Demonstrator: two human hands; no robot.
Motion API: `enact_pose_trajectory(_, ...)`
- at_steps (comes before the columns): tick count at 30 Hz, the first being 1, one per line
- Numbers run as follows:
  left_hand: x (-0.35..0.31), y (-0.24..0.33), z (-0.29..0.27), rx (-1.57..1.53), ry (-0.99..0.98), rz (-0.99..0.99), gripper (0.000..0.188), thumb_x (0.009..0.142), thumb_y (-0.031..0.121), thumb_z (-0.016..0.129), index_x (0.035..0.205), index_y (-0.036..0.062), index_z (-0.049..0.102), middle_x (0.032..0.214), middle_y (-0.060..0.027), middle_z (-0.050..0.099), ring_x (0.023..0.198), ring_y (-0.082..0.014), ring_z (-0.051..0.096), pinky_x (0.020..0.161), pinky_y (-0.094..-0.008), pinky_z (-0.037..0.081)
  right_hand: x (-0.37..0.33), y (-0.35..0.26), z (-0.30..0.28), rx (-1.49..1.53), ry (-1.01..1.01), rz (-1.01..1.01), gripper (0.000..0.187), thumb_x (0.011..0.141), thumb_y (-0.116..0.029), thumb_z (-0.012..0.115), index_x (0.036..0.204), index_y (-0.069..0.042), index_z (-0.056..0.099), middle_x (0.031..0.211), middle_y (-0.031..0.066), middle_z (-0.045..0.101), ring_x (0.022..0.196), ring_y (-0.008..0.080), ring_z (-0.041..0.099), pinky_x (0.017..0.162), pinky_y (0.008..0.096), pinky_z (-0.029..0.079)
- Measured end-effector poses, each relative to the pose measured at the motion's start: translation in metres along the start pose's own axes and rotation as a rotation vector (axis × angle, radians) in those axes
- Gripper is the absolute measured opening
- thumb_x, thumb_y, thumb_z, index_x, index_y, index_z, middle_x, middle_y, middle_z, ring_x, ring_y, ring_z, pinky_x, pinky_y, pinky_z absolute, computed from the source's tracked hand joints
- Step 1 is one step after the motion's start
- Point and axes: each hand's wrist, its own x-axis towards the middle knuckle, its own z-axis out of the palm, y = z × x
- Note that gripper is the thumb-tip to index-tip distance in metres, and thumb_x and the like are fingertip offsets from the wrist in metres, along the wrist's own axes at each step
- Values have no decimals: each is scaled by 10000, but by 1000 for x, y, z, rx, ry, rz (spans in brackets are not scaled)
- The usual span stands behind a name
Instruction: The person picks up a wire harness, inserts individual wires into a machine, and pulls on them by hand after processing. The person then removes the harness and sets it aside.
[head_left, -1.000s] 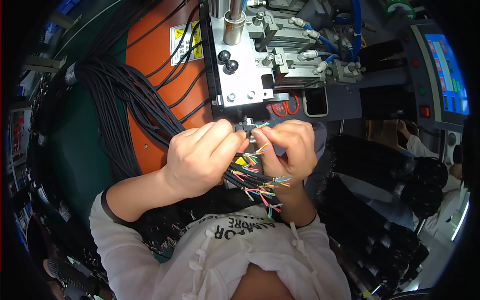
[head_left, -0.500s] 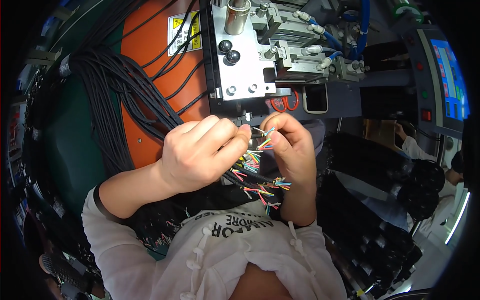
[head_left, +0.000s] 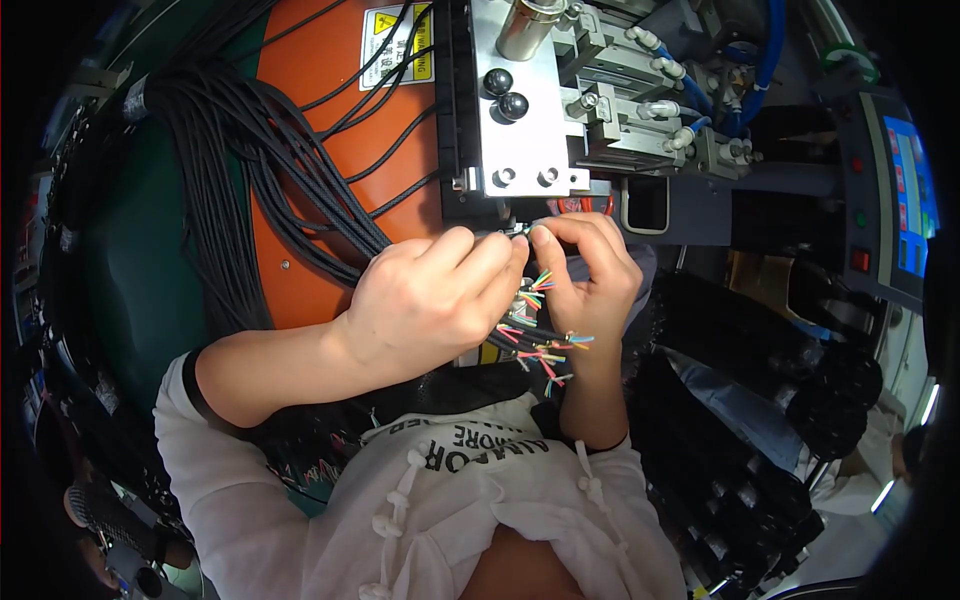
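Black braided cables [head_left: 335, 205] run from the upper left into my left hand [head_left: 430, 290], which is closed around them. Their stripped ends fan out below my fingers as thin coloured wires [head_left: 548, 356]. At the foot of the machine's metal plate [head_left: 520, 140], my right hand [head_left: 598, 275] pinches the fine wires of one cable end between thumb and forefinger, its tip touching or nearly touching my left fingertips. A small light-coloured piece lies just at the fingertips; fingers hide most of it.
Pneumatic cylinders [head_left: 640, 125] with blue hoses stand at the upper right. Beside them are red-handled scissors [head_left: 585, 205] and a dark rimmed tray [head_left: 646, 205]. A control screen [head_left: 905, 190] is at far right. More black cable bundles [head_left: 740, 400] hang at the right.
Both hands have moved up toward the machine with the cable end. The pinched wires, spread in view before, are now mostly hidden between the fingertips. The view has shifted slightly.
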Motion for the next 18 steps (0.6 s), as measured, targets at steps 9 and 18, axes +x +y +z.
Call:
enact_pose_trajectory(9, 1, 4, 1, 65, -63, -83, 417, 674, 97, 603, 1082, 44, 668, 748, -2, 426, 630, -114, 461, 457, -234, 369, -3, 3, 6, 33, -51, 43, 93, 749, -3, 680, 738, -9, 588, 707, 85, 568, 664, 249, 542, 613, 343, 432)
enact_pose_trajectory(18, 5, 4, -2, 52, -71, -67, 395, 706, 64, 619, 1098, 53, 670, 742, -9, 410, 616, -119, 463, 463, -242, 375, -3, 13, 14, 124, 54, 0, 82, 777, 11, 663, 762, 11, 583, 709, 69, 551, 650, 171, 518, 605, 268, 421)
